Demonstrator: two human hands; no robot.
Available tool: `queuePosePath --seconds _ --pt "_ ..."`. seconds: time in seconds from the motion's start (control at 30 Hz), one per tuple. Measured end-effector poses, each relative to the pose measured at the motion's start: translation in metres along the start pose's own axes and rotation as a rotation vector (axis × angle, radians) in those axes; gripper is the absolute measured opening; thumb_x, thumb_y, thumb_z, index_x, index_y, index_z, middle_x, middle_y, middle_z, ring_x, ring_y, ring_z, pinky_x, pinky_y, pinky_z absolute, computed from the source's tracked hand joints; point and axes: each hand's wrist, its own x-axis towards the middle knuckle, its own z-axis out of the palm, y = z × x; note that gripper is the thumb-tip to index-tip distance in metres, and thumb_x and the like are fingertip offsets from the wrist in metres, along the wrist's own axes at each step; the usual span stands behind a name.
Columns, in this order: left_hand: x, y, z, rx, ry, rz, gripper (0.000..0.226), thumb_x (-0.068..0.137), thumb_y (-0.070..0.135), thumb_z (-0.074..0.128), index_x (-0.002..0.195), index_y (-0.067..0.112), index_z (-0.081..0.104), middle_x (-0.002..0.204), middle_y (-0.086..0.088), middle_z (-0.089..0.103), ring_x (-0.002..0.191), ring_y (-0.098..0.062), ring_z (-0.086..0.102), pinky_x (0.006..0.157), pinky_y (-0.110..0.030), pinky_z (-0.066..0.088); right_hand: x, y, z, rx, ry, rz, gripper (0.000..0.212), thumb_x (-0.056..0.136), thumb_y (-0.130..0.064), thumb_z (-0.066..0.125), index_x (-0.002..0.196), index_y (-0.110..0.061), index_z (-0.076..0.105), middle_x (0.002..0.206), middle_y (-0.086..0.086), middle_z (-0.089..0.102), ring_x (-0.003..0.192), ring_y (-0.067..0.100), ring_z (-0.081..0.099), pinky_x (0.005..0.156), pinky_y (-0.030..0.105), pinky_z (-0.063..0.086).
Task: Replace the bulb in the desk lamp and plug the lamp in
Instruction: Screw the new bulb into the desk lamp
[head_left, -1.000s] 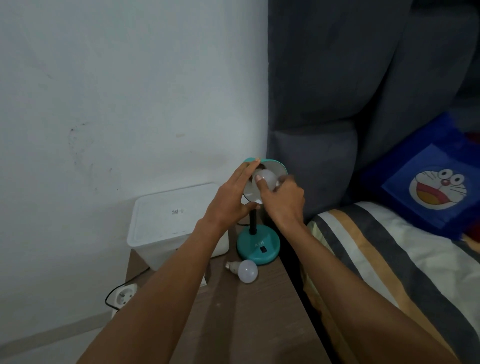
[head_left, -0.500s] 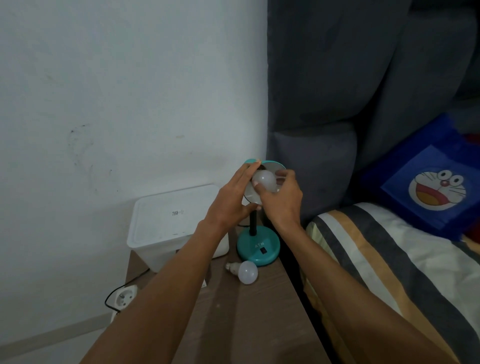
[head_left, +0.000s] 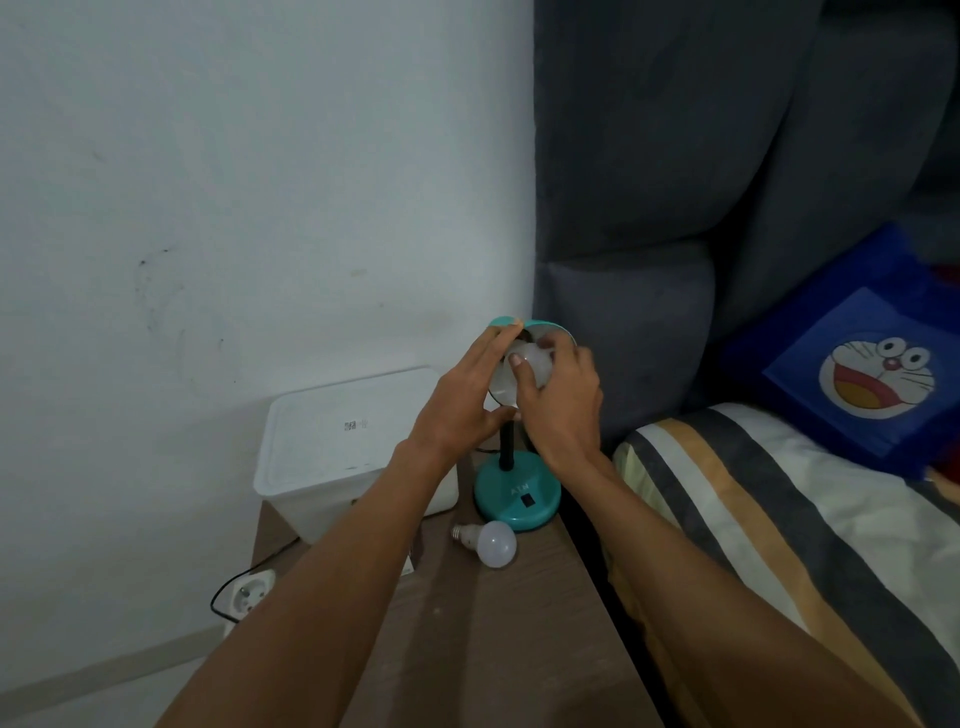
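Teal desk lamp (head_left: 518, 491): you are gripping its bulb.
Your right hand (head_left: 563, 400) is pinching the bulb (head_left: 535, 364) in the shade; your left hand (head_left: 462, 400) is cupping the rim, while a spare bulb (head_left: 493, 543) is lying beside the base.
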Motion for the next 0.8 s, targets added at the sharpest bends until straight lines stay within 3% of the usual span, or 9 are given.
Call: queuePosePath --seconds 0.1,0.17,0.27,0.4,0.53,0.67,0.8 --pt "-0.001 -0.002 -0.002 0.020 0.005 -0.010 0.101 0.081 0.023 0.088 0.161 0.016 0.028 0.165 -0.004 0.036 0.149 -0.021 0.041 0.118 -0.025 0.039 0.005 -0.005 0.001 0.049 0.014 0.196 0.040 0.100 -0.050 0.050 0.115 -0.013 0.055 0.108 0.011 0.066 0.095 0.024 0.064 0.072 0.031 0.049" --pt "-0.001 -0.004 -0.003 0.029 0.002 -0.013 0.102 0.081 0.026 0.089 0.161 0.017 0.028 0.166 -0.003 0.036 0.151 -0.020 0.039 0.119 -0.026 0.038 0.009 -0.005 -0.001 0.119 0.005 0.305 0.040 0.100 -0.050 0.048 0.110 -0.012 0.055 0.102 0.008 0.065 0.091 0.022 0.064 0.066 0.025 0.043" --pt "-0.001 -0.003 -0.003 0.008 0.003 -0.009 0.100 0.081 0.023 0.088 0.161 0.016 0.029 0.166 -0.002 0.035 0.151 -0.018 0.038 0.120 -0.023 0.036 0.005 -0.003 -0.003 0.141 -0.068 0.281 0.045 0.094 -0.053 0.058 0.119 -0.015 0.051 0.102 0.004 0.060 0.090 0.022 0.063 0.058 0.018 0.041" --pt "0.000 -0.001 -0.002 -0.005 0.005 -0.003 0.095 0.084 0.022 0.086 0.161 0.012 0.030 0.165 -0.005 0.037 0.151 -0.020 0.039 0.121 -0.026 0.036 0.004 0.005 0.002 0.109 -0.104 0.263 0.053 0.087 -0.053 0.067 0.119 -0.013 0.054 0.103 0.005 0.065 0.087 0.020 0.067 0.070 0.029 0.055" --pt "-0.001 -0.001 -0.003 0.012 0.007 -0.004 0.097 0.084 0.025 0.086 0.161 0.016 0.028 0.166 -0.003 0.036 0.151 -0.020 0.039 0.120 -0.026 0.039 0.008 0.003 0.005 0.293 -0.107 0.454 0.058 0.086 -0.065 0.057 0.094 -0.008 0.066 0.088 0.011 0.073 0.064 0.024 0.074 0.058 0.039 0.063" --pt "-0.002 0.000 -0.003 0.001 0.006 -0.002 0.098 0.083 0.023 0.087 0.161 0.015 0.029 0.166 -0.003 0.036 0.151 -0.019 0.039 0.120 -0.026 0.038 0.005 -0.003 -0.004 0.156 -0.122 0.323 0.064 0.083 -0.064 0.064 0.124 -0.017 0.049 0.103 0.004 0.060 0.088 0.024 0.068 0.072 0.035 0.060" --pt "-0.001 0.001 -0.001 0.005 -0.001 -0.007 0.096 0.084 0.021 0.086 0.161 0.016 0.029 0.166 -0.002 0.036 0.150 -0.018 0.040 0.119 -0.020 0.035 0.003 0.000 -0.004 0.078 -0.176 0.285 0.060 0.081 -0.054 0.072 0.121 -0.012 0.056 0.102 0.004 0.066 0.088 0.021 0.066 0.073 0.029 0.053"
